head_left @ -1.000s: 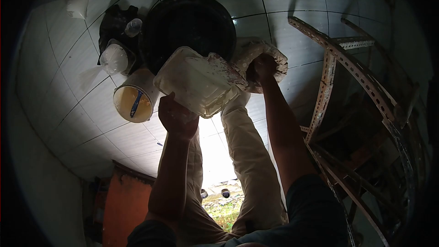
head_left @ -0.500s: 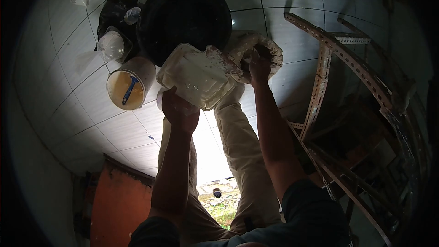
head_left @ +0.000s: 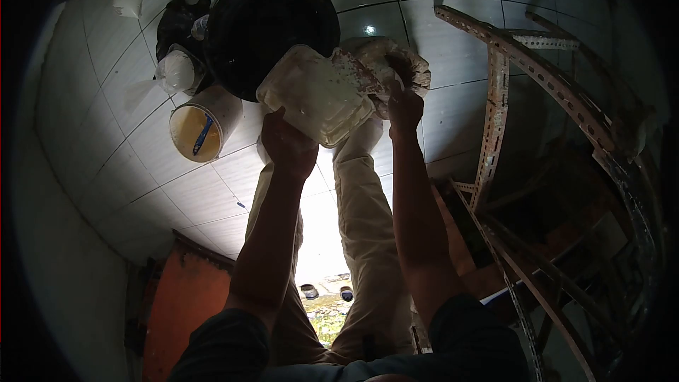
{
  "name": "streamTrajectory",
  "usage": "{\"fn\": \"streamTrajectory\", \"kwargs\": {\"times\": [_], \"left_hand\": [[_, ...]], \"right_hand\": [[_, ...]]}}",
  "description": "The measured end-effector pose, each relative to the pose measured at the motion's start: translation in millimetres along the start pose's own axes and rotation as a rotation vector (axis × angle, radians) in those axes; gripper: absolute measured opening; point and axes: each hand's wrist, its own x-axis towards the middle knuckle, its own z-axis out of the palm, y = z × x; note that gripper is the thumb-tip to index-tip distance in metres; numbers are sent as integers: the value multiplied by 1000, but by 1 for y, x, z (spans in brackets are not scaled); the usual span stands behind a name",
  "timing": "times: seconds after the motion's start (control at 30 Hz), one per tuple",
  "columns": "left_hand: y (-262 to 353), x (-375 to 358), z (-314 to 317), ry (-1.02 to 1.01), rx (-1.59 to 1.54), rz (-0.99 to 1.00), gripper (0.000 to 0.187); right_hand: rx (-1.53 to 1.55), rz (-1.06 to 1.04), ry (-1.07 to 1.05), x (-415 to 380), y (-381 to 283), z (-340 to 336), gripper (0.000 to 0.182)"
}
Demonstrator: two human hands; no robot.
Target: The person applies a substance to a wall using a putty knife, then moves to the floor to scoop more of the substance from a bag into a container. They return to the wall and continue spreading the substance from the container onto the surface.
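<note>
pale container (head_left: 315, 95), no legible writing

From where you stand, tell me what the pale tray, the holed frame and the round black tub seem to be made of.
Tray: probably plastic, with a slight sheen and moulded-looking ridges.
Frame: metal, likely steel, given its rows of holes; the finish is worn and blotchy.
Tub: perhaps plastic or rubber; smooth and dark, but shadow leaves it open.

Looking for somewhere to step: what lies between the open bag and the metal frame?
Only bare, shadowed floor tiles lie between the open bag and the metal frame, seen in the head view.
</note>
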Motion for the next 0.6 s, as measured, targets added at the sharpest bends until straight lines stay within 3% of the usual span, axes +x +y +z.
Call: {"fn": "streamTrajectory", "kwargs": {"times": [0.03, 0.1, 0.13, 0.17, 0.2, 0.23, 0.27, 0.3, 0.47, 0.6], "left_hand": [[2, 6, 2, 53, -51, 45, 39], [11, 15, 2, 107, -102, 102, 45], [18, 17, 3, -28, -244, -70, 47], [23, 20, 3, -166, -385, -241, 48], [24, 20, 4, -173, -384, -228, 48], [24, 20, 5, -187, -589, -344, 48], [24, 19, 6, -202, -792, -462, 48], [24, 18, 6, -213, -793, -450, 48], [16, 11, 4, -201, -1843, -1009, 57], [22, 7, -2, -124, -1907, -1197, 57]], "right_hand": [[10, 0, -1, -2, 2, -5, 15], [61, -278, 84, -6, 9, -16, 15], [67, -271, 91, -9, 10, -16, 15], [528, -20, -51, -12, 11, -16, 15], [984, 240, -195, -16, 8, -22, 16], [990, 251, -184, -21, 6, -28, 16], [1234, 400, -223, -25, 5, -35, 18], [1478, 546, -259, -27, 3, -44, 22], [1618, 557, -195, -45, -2, -83, 29], [1662, 510, -123, -63, -9, -108, 36]]}}
